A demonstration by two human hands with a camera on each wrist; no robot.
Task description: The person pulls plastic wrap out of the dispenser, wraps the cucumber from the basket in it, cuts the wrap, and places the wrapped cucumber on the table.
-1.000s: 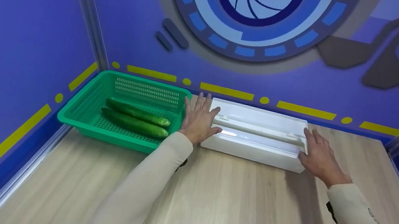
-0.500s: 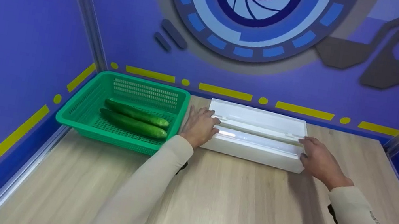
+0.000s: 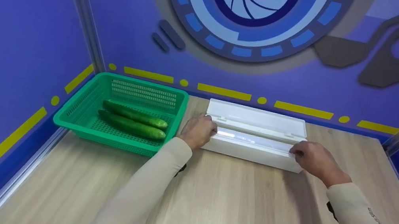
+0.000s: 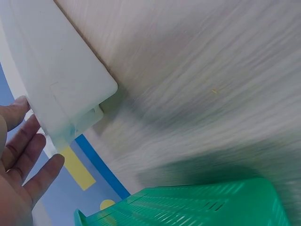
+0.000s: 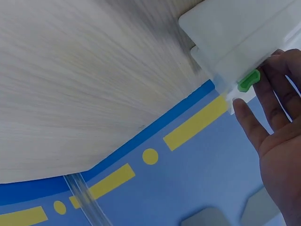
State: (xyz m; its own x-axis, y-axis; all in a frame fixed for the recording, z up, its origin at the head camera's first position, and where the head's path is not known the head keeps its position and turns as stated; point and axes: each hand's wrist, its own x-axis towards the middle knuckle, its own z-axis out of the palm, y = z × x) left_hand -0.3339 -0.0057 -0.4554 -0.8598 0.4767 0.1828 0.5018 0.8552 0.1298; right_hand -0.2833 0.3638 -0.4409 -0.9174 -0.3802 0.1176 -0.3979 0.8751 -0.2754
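A white plastic wrap dispenser (image 3: 252,155) lies on the table with its hinged lid (image 3: 258,117) tipped back. Shiny clear plastic wrap (image 3: 247,139) shows along its opening. At the left end, my left hand (image 3: 197,131) has its thumb and fingertips at the wrap's edge and pinches it. My right hand (image 3: 318,161) pinches the wrap near the right end, its fingertips over the opening. In the right wrist view a small green slider (image 5: 249,81) sits by those fingertips. The film between the fingertips is too clear to make out well.
Left of the dispenser stands a green perforated basket (image 3: 115,140) holding two cucumbers (image 3: 133,125). A purple-blue printed wall (image 3: 125,24) closes off the back, and another wall (image 3: 4,57) the left side. Wooden tabletop (image 3: 232,209) stretches in front of the dispenser.
Both hands have gone from spread fingers at the dispenser's ends to pinching fingertips at the wrap. The right hand has shifted left over the opening. Dispenser and basket stay put.
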